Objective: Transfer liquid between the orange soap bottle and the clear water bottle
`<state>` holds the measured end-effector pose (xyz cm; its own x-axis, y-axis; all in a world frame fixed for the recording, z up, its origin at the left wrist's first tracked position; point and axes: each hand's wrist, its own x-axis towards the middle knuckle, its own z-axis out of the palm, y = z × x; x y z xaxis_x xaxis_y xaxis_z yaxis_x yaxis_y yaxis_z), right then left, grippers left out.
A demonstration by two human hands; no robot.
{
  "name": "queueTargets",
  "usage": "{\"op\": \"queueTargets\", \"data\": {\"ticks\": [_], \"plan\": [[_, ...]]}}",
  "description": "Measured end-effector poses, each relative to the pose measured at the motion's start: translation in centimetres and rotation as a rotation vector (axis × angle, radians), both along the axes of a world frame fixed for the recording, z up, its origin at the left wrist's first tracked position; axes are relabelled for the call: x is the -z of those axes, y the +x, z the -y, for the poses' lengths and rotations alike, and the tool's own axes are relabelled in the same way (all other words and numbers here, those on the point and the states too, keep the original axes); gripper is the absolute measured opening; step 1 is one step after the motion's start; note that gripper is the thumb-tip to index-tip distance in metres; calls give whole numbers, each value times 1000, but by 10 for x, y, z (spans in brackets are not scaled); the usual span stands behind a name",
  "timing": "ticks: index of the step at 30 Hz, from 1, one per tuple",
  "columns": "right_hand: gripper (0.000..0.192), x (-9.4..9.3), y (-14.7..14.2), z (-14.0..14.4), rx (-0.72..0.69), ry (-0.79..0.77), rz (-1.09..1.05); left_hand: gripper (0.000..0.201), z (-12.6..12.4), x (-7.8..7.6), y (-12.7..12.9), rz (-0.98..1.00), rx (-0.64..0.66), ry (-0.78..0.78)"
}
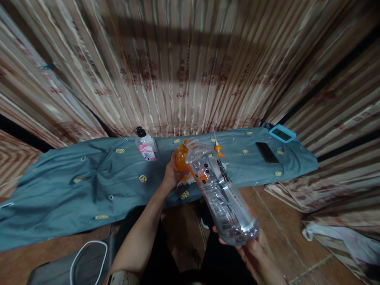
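Note:
My right hand [255,253] cradles the base of a clear plastic spray bottle [222,198], which lies tilted away from me with some clear liquid inside. Up at its neck, my left hand [172,172] grips the bottle's orange spray head [181,156]. The bottle hovers over the front edge of a table covered in blue-grey cloth [89,186]. A thin orange-tipped tube [217,148] lies on the cloth just behind the bottle's top.
A small pump bottle with a pink label [145,147] stands on the cloth to the left. A dark phone [267,152] and a blue-framed device [282,133] lie at the right end. Striped curtains hang behind. A white cable [89,253] loops near my left knee.

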<state>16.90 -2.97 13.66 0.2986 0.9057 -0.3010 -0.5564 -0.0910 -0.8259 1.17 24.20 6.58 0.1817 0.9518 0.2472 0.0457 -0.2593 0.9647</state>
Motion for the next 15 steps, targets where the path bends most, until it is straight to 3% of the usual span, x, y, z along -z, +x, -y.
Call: {"op": "queueTargets", "data": {"ticks": [7,15], "plan": [[51,2,0,1,8,28,32,82,-3,9,0,-45,13,56],[49,4,1,1,-5,34,24,82,-1,2,1,-53,-6,42]]}}
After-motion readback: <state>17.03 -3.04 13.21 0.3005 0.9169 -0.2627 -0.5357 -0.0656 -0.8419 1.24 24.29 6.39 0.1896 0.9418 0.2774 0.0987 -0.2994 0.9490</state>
